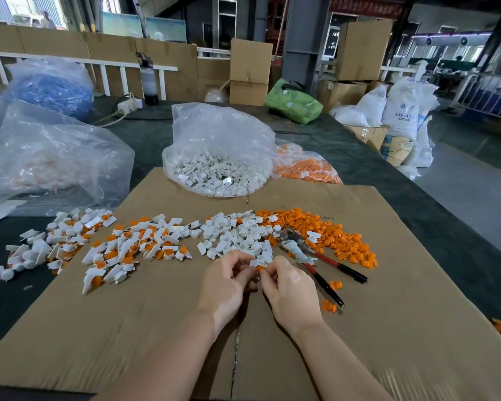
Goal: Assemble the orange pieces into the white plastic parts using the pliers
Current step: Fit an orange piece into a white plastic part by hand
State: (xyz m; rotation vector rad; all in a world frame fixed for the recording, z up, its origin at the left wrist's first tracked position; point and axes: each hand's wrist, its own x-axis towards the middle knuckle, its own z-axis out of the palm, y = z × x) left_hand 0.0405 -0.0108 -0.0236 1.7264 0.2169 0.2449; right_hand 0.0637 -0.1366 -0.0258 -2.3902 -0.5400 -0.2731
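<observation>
Both hands are meeting over the cardboard sheet: the left hand is pinching a small white plastic part, the right hand is pinching an orange piece against it. The red-handled pliers are lying just right, touching the orange pile. Bags and cartons are crowding the workshop behind.

I see bare cardboard sheet on the near side of the pliers, room to pass there. Beyond the pliers, loose white parts and orange pieces crowd the sheet; further beyond, two plastic bags block.
</observation>
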